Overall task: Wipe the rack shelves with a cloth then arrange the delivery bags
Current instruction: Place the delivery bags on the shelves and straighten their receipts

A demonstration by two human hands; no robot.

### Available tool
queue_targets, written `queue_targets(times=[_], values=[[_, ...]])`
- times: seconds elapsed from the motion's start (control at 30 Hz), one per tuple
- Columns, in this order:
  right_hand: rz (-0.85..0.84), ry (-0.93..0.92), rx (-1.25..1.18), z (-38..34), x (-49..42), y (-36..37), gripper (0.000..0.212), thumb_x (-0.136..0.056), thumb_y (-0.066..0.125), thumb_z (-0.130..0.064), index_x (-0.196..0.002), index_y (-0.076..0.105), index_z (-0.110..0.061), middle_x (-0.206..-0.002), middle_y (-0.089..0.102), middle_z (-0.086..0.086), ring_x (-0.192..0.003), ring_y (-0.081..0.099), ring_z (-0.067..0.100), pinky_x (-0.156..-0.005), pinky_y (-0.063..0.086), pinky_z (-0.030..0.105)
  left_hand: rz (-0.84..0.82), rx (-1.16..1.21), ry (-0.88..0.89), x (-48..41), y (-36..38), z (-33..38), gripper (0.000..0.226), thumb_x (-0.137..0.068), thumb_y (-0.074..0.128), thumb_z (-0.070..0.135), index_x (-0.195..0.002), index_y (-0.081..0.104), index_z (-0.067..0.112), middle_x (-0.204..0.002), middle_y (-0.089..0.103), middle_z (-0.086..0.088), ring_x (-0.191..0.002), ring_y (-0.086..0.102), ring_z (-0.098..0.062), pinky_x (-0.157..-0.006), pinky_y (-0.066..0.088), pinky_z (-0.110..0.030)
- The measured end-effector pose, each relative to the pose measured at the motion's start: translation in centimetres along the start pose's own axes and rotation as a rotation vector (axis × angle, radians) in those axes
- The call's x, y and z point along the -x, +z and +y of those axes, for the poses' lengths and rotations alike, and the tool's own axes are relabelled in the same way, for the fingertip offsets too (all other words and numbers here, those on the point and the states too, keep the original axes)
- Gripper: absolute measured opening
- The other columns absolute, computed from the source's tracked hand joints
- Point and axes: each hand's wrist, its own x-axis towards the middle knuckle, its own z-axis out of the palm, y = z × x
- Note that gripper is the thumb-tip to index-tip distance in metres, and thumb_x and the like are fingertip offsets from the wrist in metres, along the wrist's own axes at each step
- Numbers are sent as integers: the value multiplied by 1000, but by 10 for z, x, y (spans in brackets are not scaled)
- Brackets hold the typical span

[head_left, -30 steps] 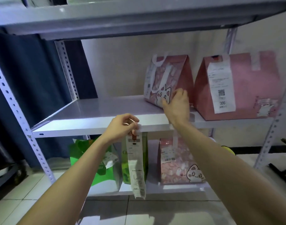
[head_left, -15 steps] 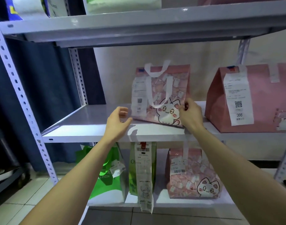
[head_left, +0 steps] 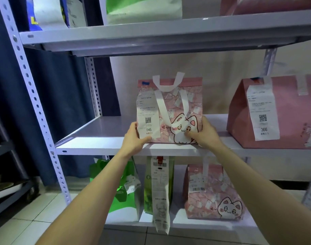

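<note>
On shelf (head_left: 101, 137), cat bag (head_left: 176, 106) between left hand (head_left: 133, 138), right hand (head_left: 204, 133)

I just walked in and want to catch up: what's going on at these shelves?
A person grips a pink cat bag with both hands, left hand at its lower left corner, right hand at its lower right. The bag stands upright near the front of the middle shelf, a plain pink bag apart on its right. A green bag and others sit on the shelf below. No cloth is in view.
</note>
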Motion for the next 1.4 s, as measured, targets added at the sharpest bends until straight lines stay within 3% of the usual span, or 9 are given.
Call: queue_targets(times=[0.2, 0.4, 0.67, 0.77, 0.93, 1.03, 1.2, 1.3, 1.4], values=[[-22, 18, 28, -4, 6, 3, 59, -79, 90, -25, -120, 48, -32, -99, 63, -23, -91, 63, 8, -67, 45, 21, 21, -35, 22, 3, 1, 1, 63, -81, 92, 25, -125, 46, 29, -121, 66, 16, -111, 68, -10, -73, 53, -17], [-48, -113, 94, -48, 5, 56, 54, -83, 85, -22, -119, 45, -23, -103, 61, -12, -93, 59, 14, -61, 39, 18, 217, -47, 22, 7, -49, -18, 65, -74, 90, 9, -123, 52, 27, -127, 67, 5, -114, 69, -18, -95, 62, -43], [-207, -214, 70, -119, 14, 180, 52, -85, 79, -10, -116, 38, -20, -97, 61, -5, -90, 64, 20, -56, 41, 17, 388, -145, -17, 17, -172, -82, 89, -74, 90, 5, -146, 42, 24, -126, 65, 11, -114, 66, -18, -86, 55, -30], [-240, -219, 74, -132, 17, 214, 56, -85, 81, -13, -116, 35, -22, -106, 60, -3, -94, 63, 20, -66, 48, 22, 406, -175, -32, 19, -198, -103, 89, -81, 87, 8, -152, 33, 19, -135, 64, 2, -120, 66, -24, -97, 54, -40], [-254, -219, 87, -136, 23, 242, 56, -86, 80, -16, -116, 34, -23, -115, 62, 3, -97, 62, 21, -74, 54, 31, 472, -314, -30, 28, -210, -117, 82, -89, 71, 2, -160, 33, 14, -153, 49, -9, -137, 50, -27, -111, 42, -32], [-256, -206, 83, -138, 26, 246, 53, -87, 79, -15, -120, 37, -20, -115, 64, 3, -103, 68, 28, -76, 58, 34, 494, -378, -23, 36, -204, -117, 84, -91, 68, 3, -165, 28, 13, -151, 38, -12, -131, 47, -25, -106, 37, -24], [-282, -193, 89, -144, 30, 244, 60, -89, 81, -18, -130, 38, -13, -138, 61, 12, -120, 65, 33, -94, 61, 44, 634, -419, 20, 48, -193, -109, 76, -86, 75, 5, -152, 43, 26, -143, 39, -7, -127, 51, -27, -107, 51, -48], [-291, -194, 110, -145, 32, 242, 62, -88, 82, -21, -131, 38, -14, -139, 61, 12, -120, 65, 33, -95, 61, 46, 613, -349, 2, 51, -190, -108, 80, -85, 72, 1, -151, 40, 31, -144, 42, -5, -124, 51, -20, -99, 49, -38], [-292, -203, 124, -144, 33, 242, 61, -87, 83, -23, -129, 39, -14, -135, 63, 11, -116, 66, 31, -92, 61, 44, 626, -308, -80, 53, -188, -107, 87, -87, 69, 2, -162, 28, 20, -150, 38, -9, -125, 54, -27, -96, 49, -38]])
